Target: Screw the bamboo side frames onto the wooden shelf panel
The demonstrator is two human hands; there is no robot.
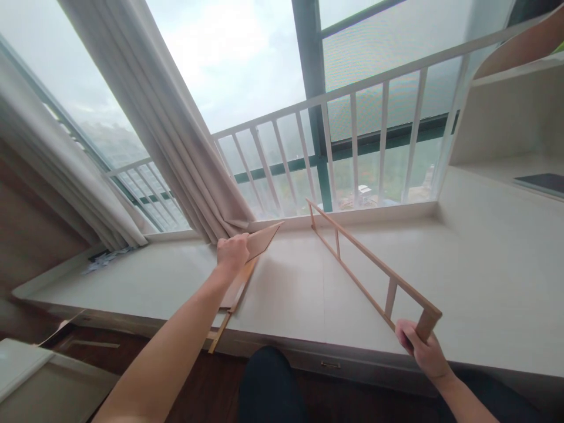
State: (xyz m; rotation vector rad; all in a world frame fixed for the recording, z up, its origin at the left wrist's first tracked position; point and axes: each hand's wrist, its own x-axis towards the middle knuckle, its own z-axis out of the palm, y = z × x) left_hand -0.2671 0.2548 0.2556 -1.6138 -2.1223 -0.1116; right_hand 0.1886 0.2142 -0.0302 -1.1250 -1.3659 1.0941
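As right fingers [403,330] grip one end, a frame [365,251] extends forward.

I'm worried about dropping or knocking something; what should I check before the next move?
1. Left hand gripping the panel: ok.
2. Right hand gripping the wooden frame: ok, at its near end.
3. Thin strip wholly on the white surface: not ok, overhangs the front edge.
4. Frame's far end supported: cannot tell.
5. Panel free of the curtain: cannot tell.
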